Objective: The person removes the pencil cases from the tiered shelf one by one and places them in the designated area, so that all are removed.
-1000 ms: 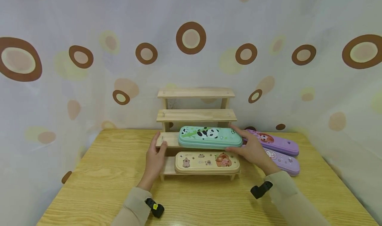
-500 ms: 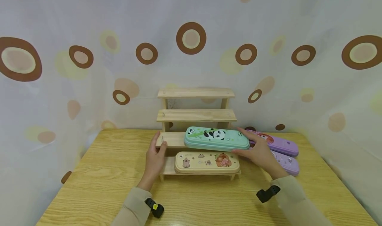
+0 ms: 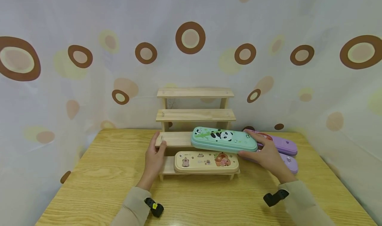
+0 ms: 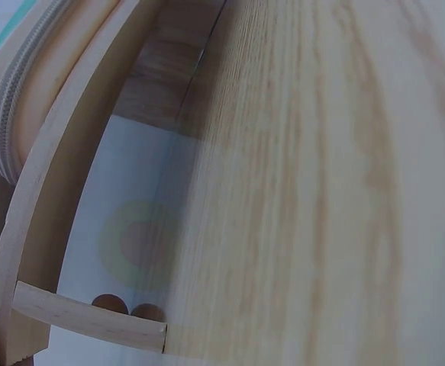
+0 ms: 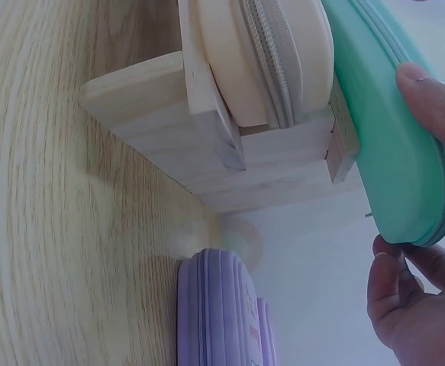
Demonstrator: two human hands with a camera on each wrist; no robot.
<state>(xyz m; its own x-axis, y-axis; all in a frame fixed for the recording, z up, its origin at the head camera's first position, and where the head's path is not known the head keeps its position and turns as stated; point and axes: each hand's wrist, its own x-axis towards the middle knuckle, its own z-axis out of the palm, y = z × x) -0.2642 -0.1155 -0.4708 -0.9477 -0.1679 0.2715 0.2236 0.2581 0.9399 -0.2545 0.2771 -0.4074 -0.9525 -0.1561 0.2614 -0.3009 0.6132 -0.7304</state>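
My right hand (image 3: pixel 265 153) holds the right end of a mint-green zip pencil case (image 3: pixel 223 139) with pandas on its lid. The right wrist view shows the thumb on one side of this case and the other fingers at its end. The case lies over the second-lowest step of a stepped wooden rack (image 3: pixel 195 115), its right end jutting past the step and angled toward the front. My left hand (image 3: pixel 153 156) grips the left end of that same step. A cream pencil case (image 3: pixel 206 162) with cartoon animals sits on the lowest step.
Two purple pencil cases, a darker one (image 3: pixel 283 145) and a paler one (image 3: pixel 290 163), lie on the wooden table (image 3: pixel 191 199) right of the rack, partly hidden by my right hand. A patterned curtain (image 3: pixel 191 70) hangs behind the rack.
My right hand has drawn the mint-green pencil case rightward along the step, and its right end now angles further toward the front. My left hand stays on the rack.
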